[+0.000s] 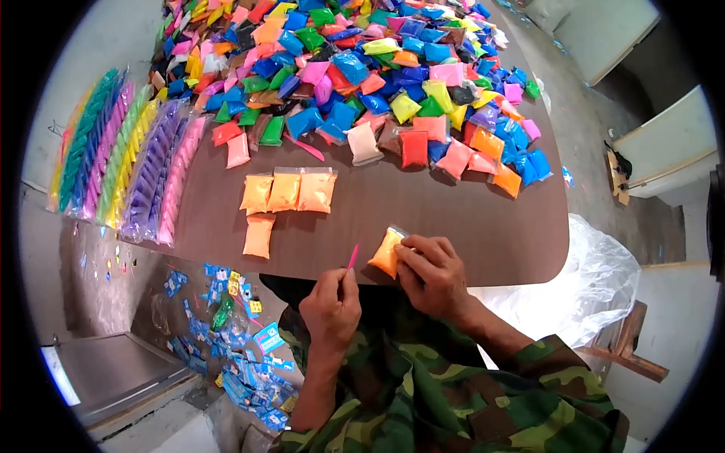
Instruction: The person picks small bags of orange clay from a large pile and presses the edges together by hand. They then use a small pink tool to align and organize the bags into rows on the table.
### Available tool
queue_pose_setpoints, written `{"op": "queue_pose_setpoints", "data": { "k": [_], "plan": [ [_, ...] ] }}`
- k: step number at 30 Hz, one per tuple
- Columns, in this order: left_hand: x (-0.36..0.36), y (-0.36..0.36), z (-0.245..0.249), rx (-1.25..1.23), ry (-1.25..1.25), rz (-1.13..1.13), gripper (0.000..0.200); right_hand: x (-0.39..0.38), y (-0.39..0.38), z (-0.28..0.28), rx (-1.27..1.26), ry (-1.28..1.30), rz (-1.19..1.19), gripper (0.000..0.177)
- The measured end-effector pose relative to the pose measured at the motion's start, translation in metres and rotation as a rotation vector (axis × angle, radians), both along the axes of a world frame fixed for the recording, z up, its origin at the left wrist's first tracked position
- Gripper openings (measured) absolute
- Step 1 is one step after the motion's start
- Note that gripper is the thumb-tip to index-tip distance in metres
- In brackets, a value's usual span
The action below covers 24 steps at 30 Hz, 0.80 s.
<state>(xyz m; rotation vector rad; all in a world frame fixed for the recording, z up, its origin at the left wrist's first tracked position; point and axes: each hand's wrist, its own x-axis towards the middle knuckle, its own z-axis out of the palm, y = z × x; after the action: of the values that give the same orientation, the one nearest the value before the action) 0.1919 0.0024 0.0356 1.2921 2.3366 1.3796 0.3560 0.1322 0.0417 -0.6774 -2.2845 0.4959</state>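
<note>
Hands meet at the near edge of a brown worktop (pixel 453 226). We see the right hand (pixel 432 275) with a narrow grip, thumb and fingertips pinched on the side of a small orange packet (pixel 386 253). The packet stands tilted just over that near edge. The left hand (pixel 331 306) has its grip closed round a thin pink stick (pixel 353 257). The stick's tip points up just beside the packet; we cannot tell whether the 2 touch.

We judge the packet light and soft: a clear film sachet plump with orange filling, likely to give under pressure and to be a little slippery. The flat sealed margins or the sides look the safest places to hold it, rather than the bulging middle.

Further in, left of the middle, 4 more orange packets (pixel 287 191) lie flat, 3 in a row and 1 below them. The far end carries a heap of mixed packets (pixel 377 68) in blue, pink, green, yellow and red. Along the left edge, long strips of packets (pixel 143 162) lie side by side, each strip 1 colour. On the floor below that edge we see scattered blue sachets (pixel 226 355). Past the near right corner sits a crumpled white plastic bag (pixel 596 279); we cannot see what is in it.
</note>
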Motion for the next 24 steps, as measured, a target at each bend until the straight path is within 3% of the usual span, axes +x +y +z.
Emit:
{"op": "queue_pose_setpoints", "data": {
  "k": [5, 12, 21, 24],
  "plan": [
    [-0.003, -0.011, 0.0, 0.009, -0.076, 0.014, 0.011, 0.011, -0.011, 0.002, 0.066, -0.213, 0.151, 0.053],
    [-0.008, -0.005, 0.004, 0.048, -0.081, -0.022, 0.009, 0.005, -0.011, -0.007, 0.013, -0.178, 0.172, 0.05],
    [0.001, 0.017, 0.027, -0.079, -0.032, -0.22, 0.006, 0.011, -0.005, -0.009, 0.084, 0.043, 0.201, 0.026],
    [0.004, 0.027, 0.025, -0.124, 0.0, -0.249, 0.006, 0.014, -0.002, -0.008, 0.056, -0.005, 0.244, 0.031]
  ]
}}
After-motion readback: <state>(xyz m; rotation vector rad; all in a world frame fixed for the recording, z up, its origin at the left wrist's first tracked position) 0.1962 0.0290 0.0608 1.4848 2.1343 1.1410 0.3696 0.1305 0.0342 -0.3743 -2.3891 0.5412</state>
